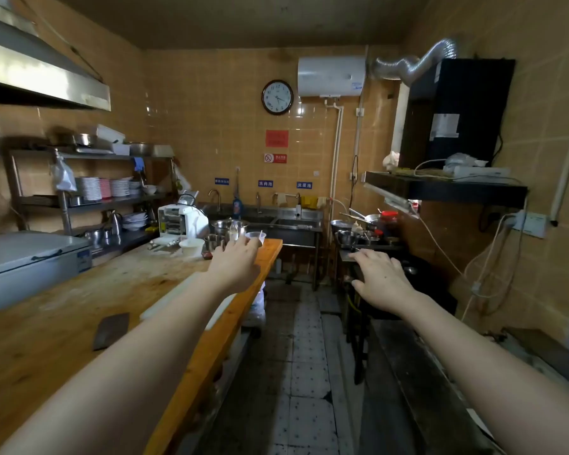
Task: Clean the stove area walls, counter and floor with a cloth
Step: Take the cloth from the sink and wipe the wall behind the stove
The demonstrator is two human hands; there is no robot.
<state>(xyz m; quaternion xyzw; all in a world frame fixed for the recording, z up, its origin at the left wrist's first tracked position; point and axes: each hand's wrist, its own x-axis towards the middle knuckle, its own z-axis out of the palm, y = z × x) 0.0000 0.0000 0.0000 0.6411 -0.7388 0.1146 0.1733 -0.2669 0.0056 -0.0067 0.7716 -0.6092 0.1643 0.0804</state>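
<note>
Both my arms reach forward down a narrow kitchen aisle. My left hand (235, 262) hovers over the far end of the long wooden counter (79, 307), fingers relaxed, just short of a clear plastic cup (256, 238); it holds nothing. My right hand (380, 277) is spread flat, palm down, in front of the dark stove unit (391, 254) on the right. Yellow cloths (309, 201) hang at the back sink (289, 221). The tiled floor (306, 372) runs between counter and stove. Tan tiled walls (546, 126) surround the stove area.
A cleaver (110, 330) lies on the counter near me. A white machine (181, 221), bowls and steel cups crowd the counter's far end. Pots sit on the stove (349, 238). A black hood (454, 113) and dangling cables (486, 267) hang on the right.
</note>
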